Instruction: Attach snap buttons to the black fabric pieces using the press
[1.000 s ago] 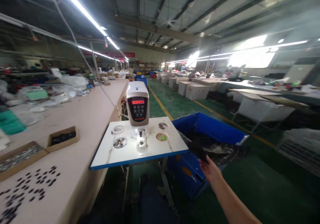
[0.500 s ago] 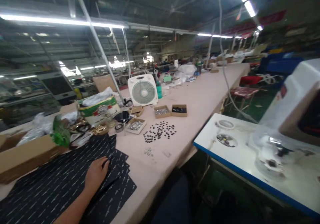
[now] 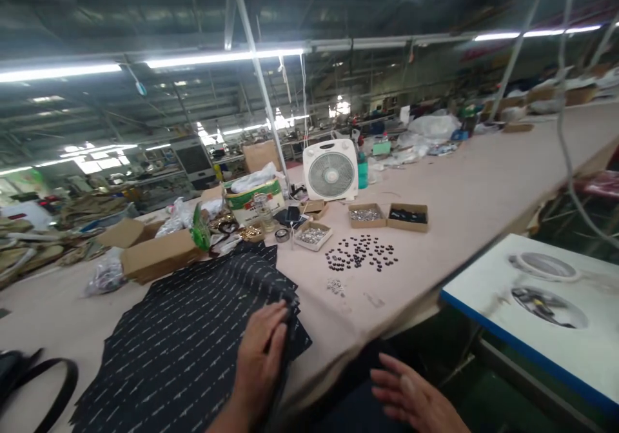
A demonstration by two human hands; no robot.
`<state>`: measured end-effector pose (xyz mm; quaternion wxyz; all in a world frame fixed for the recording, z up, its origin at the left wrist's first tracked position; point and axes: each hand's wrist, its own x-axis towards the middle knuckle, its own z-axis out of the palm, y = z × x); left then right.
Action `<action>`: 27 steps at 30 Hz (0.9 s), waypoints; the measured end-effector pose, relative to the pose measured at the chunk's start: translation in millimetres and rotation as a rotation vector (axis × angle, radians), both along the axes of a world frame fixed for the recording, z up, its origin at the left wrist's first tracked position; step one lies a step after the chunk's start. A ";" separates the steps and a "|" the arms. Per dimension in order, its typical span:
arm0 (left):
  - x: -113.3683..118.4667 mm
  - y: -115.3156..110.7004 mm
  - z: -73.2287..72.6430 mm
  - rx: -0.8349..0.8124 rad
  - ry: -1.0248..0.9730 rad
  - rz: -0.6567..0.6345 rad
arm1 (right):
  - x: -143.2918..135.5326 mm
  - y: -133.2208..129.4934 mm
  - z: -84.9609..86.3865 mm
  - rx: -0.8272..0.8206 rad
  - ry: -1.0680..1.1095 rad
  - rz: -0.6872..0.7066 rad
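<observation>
My left hand (image 3: pixel 261 349) grips the right edge of the top layer of dark patterned fabric (image 3: pixel 178 336), its fingers curled over the fold. The fabric lies in a stack with a jagged, stepped edge at the left front of the table. My right hand (image 3: pixel 411 394) is off the table's front edge, fingers apart, holding nothing. Black buttons (image 3: pixel 360 252) are spread on the table beyond my hands. A small pile of silvery pieces (image 3: pixel 335 286) lies nearer than the buttons.
Behind the buttons are small boxes of parts (image 3: pixel 366 215) and a white fan (image 3: pixel 331 170). A cardboard box (image 3: pixel 159 252) stands past the fabric. At the right is a white machine table (image 3: pixel 546 342) with a blue edge. A black strap (image 3: pixel 62 388) lies at lower left.
The view has turned left. My right hand has come into view. My left hand has drawn the fabric's right edge up into a fold.
</observation>
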<state>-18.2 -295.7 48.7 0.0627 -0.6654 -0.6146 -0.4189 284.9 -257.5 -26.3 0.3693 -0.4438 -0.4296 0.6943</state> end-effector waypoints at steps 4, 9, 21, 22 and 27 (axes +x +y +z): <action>72.5 -19.4 -25.9 0.021 0.314 -0.372 | -53.7 13.6 53.4 0.202 0.074 0.167; 108.0 -26.2 -26.8 -0.045 0.376 -0.589 | -38.6 26.4 61.8 0.327 -0.167 0.103; 36.6 84.4 33.5 -0.469 0.471 -0.471 | 70.3 -15.1 34.6 0.130 -0.087 0.004; 38.3 90.1 33.2 -0.598 0.449 -0.524 | 74.9 -17.0 32.9 0.122 -0.094 -0.004; 60.4 99.0 33.9 -0.898 0.214 -0.783 | 91.5 -22.6 47.3 0.318 -0.520 -0.008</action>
